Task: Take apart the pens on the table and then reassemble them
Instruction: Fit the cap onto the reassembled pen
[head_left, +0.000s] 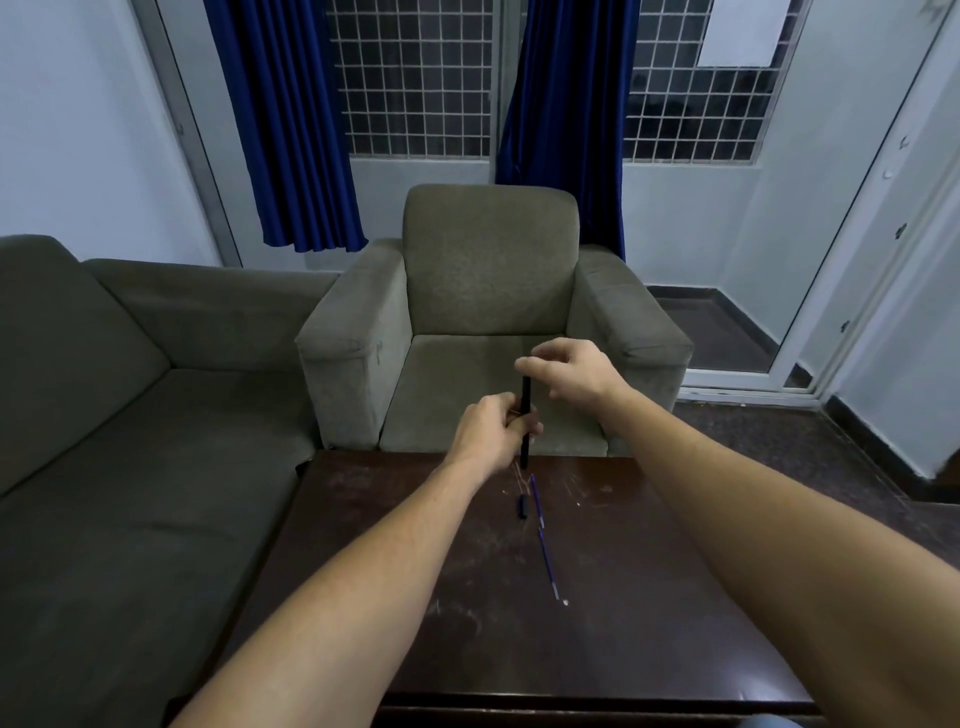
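My left hand (496, 428) grips a black pen barrel (525, 402), held upright above the far edge of the dark wooden table (415, 597). My right hand (569, 369) pinches the barrel's top end with thumb and fingers. On the table below lie a small black pen piece (521, 506) and two thin blue refills: one (537, 500) just right of the black piece, another (548, 566) nearer to me with a whitish tip.
A grey-green armchair (491, 291) stands just beyond the table's far edge. A matching sofa (130, 389) runs along the left side. Blue curtains and grilled windows fill the back wall. A glass door is at the right.
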